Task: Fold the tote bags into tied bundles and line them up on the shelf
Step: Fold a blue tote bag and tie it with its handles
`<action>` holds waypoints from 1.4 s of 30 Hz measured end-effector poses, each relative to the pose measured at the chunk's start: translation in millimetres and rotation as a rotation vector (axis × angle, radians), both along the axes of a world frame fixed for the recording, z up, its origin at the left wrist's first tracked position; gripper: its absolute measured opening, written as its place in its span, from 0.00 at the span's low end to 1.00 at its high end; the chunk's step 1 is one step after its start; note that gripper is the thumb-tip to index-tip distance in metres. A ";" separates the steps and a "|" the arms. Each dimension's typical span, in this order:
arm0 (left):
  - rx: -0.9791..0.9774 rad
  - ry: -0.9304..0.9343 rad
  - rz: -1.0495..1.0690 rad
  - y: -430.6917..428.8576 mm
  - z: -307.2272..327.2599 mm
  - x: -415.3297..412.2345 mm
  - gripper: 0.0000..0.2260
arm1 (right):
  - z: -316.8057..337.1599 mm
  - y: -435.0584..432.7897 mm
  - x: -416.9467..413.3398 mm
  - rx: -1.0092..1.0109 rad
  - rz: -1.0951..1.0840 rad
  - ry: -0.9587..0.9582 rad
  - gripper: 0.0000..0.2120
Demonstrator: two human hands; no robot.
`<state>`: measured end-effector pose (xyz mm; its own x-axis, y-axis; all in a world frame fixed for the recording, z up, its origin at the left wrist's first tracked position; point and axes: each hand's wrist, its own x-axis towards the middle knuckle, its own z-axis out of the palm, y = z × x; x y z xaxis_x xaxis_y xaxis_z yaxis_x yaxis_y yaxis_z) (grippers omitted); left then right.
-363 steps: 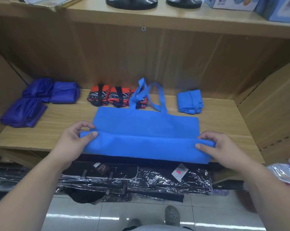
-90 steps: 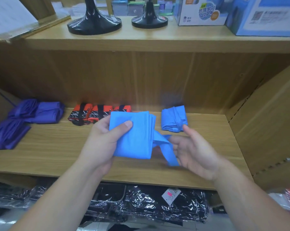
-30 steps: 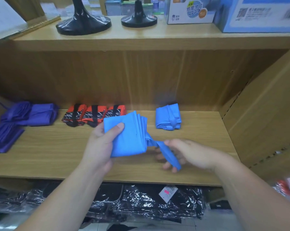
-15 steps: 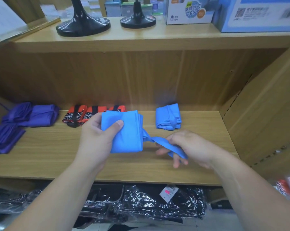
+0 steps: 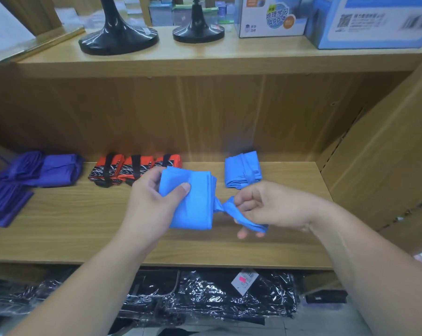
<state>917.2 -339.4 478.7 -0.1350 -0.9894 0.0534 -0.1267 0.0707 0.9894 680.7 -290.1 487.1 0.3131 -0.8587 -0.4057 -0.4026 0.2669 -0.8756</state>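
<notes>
A folded bright blue tote bag (image 5: pixel 196 202) is held above the wooden shelf (image 5: pixel 83 229). My left hand (image 5: pixel 154 202) grips its left side, thumb on the front face. Its blue handle strap (image 5: pixel 241 214) runs out from the right edge, twisted, and my right hand (image 5: pixel 270 207) grips it with curled fingers, the strap passing over them. One tied blue bundle (image 5: pixel 242 169) lies behind, at the back right of the shelf. Three red-and-black tied bundles (image 5: pixel 134 169) stand in a row behind my left hand.
Purple bag bundles (image 5: pixel 35 173) lie at the shelf's left end. The upper shelf holds two black stand bases (image 5: pixel 119 40) and boxes (image 5: pixel 270 18). A slanted wooden panel (image 5: pixel 379 154) closes the right side. Plastic-wrapped black goods (image 5: pixel 205 297) sit below.
My right hand has curled tighter around the strap and lifted it closer to the folded bag. The left hand keeps hold of the bag, tilting it slightly.
</notes>
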 end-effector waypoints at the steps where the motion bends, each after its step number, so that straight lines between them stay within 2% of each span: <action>1: 0.002 0.008 -0.003 0.4 0.2 0.0 0.06 | -3.5 -1.8 0.1 -0.034 0.007 0.053 0.09; 4: 0.039 0.051 0.015 1.6 -0.4 0.2 0.06 | -12.5 -2.9 7.1 -0.133 -0.002 0.184 0.19; 6: 0.112 0.113 0.068 1.4 -2.5 -0.2 0.05 | -14.5 -0.7 14.8 -0.247 -0.066 0.162 0.24; 8: 0.228 0.203 0.096 0.8 -4.8 0.2 0.06 | -12.8 3.3 22.9 -0.388 -0.138 0.087 0.22; 11: 0.311 0.289 0.110 -0.7 -5.9 6.5 0.07 | -14.9 5.9 25.2 -0.585 -0.189 0.121 0.15; 13: 0.276 0.301 0.137 -2.9 -4.1 13.8 0.07 | -17.4 6.8 20.0 -0.530 -0.243 0.117 0.07; 14: 0.243 0.293 0.151 -4.3 -2.8 17.3 0.06 | -18.3 7.2 16.9 -0.443 -0.236 0.092 0.06; 17: 0.118 0.184 0.171 -8.2 -1.5 22.2 0.06 | -16.0 11.5 7.3 -0.159 -0.047 -0.077 0.20; 20: 0.043 0.040 0.142 -8.4 -4.3 18.0 0.06 | -13.6 13.7 0.7 -0.051 0.053 -0.431 0.22; 23: 0.081 0.041 0.149 -9.7 -8.7 16.9 0.05 | -13.4 11.2 -2.5 -0.076 -0.067 -0.582 0.19; 27: 0.098 0.100 0.128 -9.8 -10.1 19.2 0.05 | -9.3 9.5 -7.6 0.005 -0.302 -0.579 0.07; 29: 0.097 0.129 0.086 -8.2 -9.9 19.8 0.06 | -10.4 9.0 -14.2 0.060 -0.349 -0.596 0.09; 32: 0.097 0.080 -0.007 -10.1 -9.7 22.7 0.10 | -13.6 9.8 -17.4 0.026 -0.283 -0.477 0.11; 34: 0.100 -0.032 -0.109 -15.2 -8.4 26.2 0.12 | -11.2 10.7 -13.0 -0.032 -0.232 -0.372 0.13; 38: 0.104 -0.258 -0.293 -24.6 -5.3 22.6 0.08 | -6.1 11.8 4.2 -0.076 -0.148 -0.397 0.10; 40: 0.127 -0.267 -0.357 -25.3 -3.5 16.2 0.11 | -1.0 10.7 9.7 -0.089 -0.079 -0.359 0.10; 42: 0.221 -0.202 -0.416 -25.4 -0.5 13.2 0.13 | 8.4 8.5 10.8 -0.085 -0.007 -0.317 0.09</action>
<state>930.4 -364.8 478.2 -0.5059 -0.8344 -0.2187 -0.3228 -0.0519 0.9450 691.6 -281.6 495.5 0.4067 -0.8877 -0.2156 -0.1045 0.1892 -0.9764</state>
